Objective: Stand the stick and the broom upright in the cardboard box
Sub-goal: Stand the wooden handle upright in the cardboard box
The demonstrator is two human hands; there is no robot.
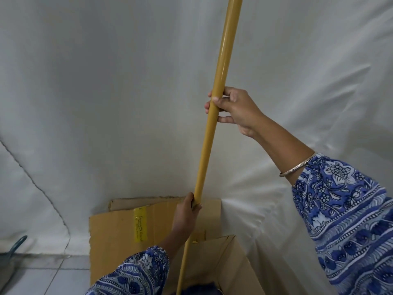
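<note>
A long yellow stick runs nearly upright from the top edge of the view down into the open cardboard box at the bottom centre. Its lower end is hidden at the bottom edge of the frame. My right hand is wrapped around the stick at mid-height. My left hand grips it lower down, just above the box opening. Something dark blue shows inside the box at the bottom edge; I cannot tell whether it is the broom.
The box's far flap, with a strip of yellow tape, leans against a white cloth backdrop. Grey tiled floor lies to the left, with a teal handle at the left edge. A thin cord hangs down the cloth.
</note>
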